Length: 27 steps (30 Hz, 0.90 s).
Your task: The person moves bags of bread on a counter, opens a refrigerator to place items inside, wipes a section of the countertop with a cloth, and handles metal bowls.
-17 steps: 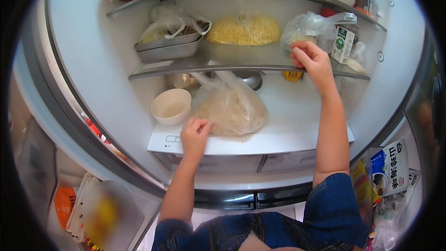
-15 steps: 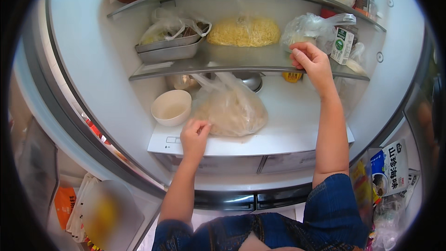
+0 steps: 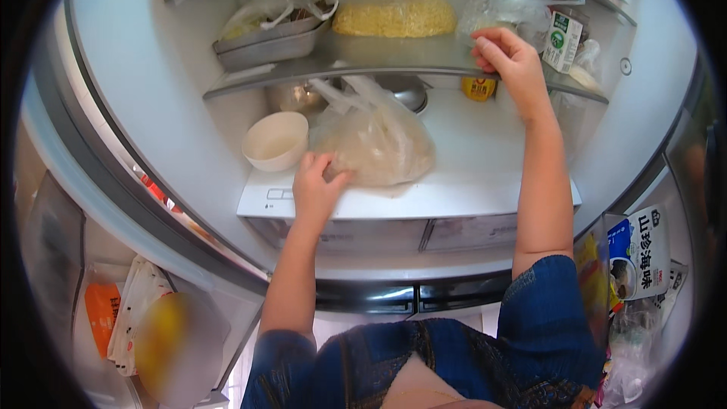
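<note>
My left hand [image 3: 317, 186] is at the front of the refrigerator's lowest level, its thumb and fingers spread apart. The fingers are at the lower left side of a knotted clear plastic bag [image 3: 382, 148] with pale contents; whether they touch it is hard to tell. Just beyond this hand stands a cream bowl [image 3: 276, 142]. Higher up, my right hand [image 3: 513, 63] is at the front edge of the glass shelf [image 3: 394, 57], fingers curled with the thumb against them. Behind it sits a clear plastic bag [image 3: 500, 11]. Anything between those fingers is hidden.
A bag of yellow noodles [image 3: 397, 17] and bagged metal trays [image 3: 265, 44] rest on the glass shelf, with a green-and-white carton [image 3: 563, 39] at right. Beneath are a metal bowl [image 3: 409, 95] and a yellow container [image 3: 478, 88]. Filled door racks flank me.
The view has tilted, so the shelves appear higher. My left hand's fingers have spread apart beside the bag. My right hand stays at the shelf edge, still curled.
</note>
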Each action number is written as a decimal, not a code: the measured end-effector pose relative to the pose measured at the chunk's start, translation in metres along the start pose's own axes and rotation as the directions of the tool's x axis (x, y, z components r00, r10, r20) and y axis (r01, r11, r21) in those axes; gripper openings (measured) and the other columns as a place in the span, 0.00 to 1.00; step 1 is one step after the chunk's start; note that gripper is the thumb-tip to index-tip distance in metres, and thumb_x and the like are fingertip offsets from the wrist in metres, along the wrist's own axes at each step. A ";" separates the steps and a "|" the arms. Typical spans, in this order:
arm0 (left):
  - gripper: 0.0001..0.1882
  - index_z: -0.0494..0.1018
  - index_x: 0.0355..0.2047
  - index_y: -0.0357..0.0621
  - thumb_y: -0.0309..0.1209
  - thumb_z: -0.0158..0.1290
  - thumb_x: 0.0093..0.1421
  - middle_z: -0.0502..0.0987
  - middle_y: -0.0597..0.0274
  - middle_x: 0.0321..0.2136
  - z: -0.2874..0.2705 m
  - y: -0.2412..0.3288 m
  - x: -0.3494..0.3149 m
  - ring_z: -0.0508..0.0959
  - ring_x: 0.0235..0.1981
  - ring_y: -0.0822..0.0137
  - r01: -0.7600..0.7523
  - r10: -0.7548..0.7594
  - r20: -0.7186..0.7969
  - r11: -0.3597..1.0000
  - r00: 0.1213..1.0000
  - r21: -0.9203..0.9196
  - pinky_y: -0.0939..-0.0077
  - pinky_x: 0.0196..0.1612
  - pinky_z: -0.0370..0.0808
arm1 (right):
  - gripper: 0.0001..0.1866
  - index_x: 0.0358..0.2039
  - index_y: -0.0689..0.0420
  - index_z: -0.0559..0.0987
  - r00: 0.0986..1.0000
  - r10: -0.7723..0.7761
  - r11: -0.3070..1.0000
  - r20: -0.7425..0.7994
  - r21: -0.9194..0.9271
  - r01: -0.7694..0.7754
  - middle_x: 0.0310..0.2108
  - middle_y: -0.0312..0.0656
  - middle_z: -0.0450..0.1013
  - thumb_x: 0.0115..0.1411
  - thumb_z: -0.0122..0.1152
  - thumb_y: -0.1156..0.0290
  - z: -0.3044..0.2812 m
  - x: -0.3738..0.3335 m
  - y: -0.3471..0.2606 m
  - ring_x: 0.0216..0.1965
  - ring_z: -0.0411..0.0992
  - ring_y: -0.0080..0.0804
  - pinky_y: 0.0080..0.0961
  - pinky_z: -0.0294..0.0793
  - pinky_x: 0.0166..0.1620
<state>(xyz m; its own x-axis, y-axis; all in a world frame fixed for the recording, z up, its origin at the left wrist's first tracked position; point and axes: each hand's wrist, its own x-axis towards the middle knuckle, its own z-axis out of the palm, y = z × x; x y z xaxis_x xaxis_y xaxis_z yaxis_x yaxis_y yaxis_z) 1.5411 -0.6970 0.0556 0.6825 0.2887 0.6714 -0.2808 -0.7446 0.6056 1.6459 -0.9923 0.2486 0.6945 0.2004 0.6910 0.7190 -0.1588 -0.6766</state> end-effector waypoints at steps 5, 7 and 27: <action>0.07 0.76 0.28 0.39 0.27 0.61 0.50 0.71 0.57 0.24 0.001 -0.009 -0.001 0.72 0.24 0.61 -0.019 0.013 -0.070 0.997 0.997 -0.075 0.70 0.29 0.69 | 0.13 0.43 0.58 0.80 1.000 -0.011 0.999 -0.008 -0.046 0.010 0.32 0.35 0.77 0.63 0.58 0.64 0.000 -0.002 -0.001 0.33 0.73 0.18 0.16 0.72 0.39; 0.04 0.76 0.27 0.39 0.26 0.60 0.53 0.71 0.58 0.22 0.000 -0.007 -0.002 0.71 0.22 0.62 -0.026 0.014 -0.096 0.992 0.995 -0.120 0.71 0.27 0.68 | 0.13 0.43 0.58 0.80 1.000 -0.008 0.999 -0.007 -0.037 0.008 0.33 0.35 0.77 0.63 0.58 0.64 0.000 -0.001 0.000 0.33 0.73 0.18 0.16 0.73 0.40; 0.09 0.76 0.35 0.38 0.32 0.55 0.61 0.76 0.68 0.24 0.001 -0.013 0.004 0.70 0.24 0.78 0.174 -0.289 -0.180 0.862 0.940 -0.476 0.81 0.30 0.69 | 0.13 0.43 0.60 0.80 0.999 0.028 0.999 -0.017 -0.015 -0.028 0.33 0.37 0.77 0.62 0.59 0.65 -0.002 0.007 0.008 0.32 0.73 0.19 0.16 0.73 0.37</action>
<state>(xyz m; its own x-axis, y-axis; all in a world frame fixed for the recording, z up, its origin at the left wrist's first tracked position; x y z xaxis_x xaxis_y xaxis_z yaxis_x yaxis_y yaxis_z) 1.5487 -0.6870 0.0502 0.6016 0.5947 0.5334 -0.4449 -0.3051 0.8420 1.6562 -0.9946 0.2484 0.7146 0.1798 0.6760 0.6995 -0.1791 -0.6918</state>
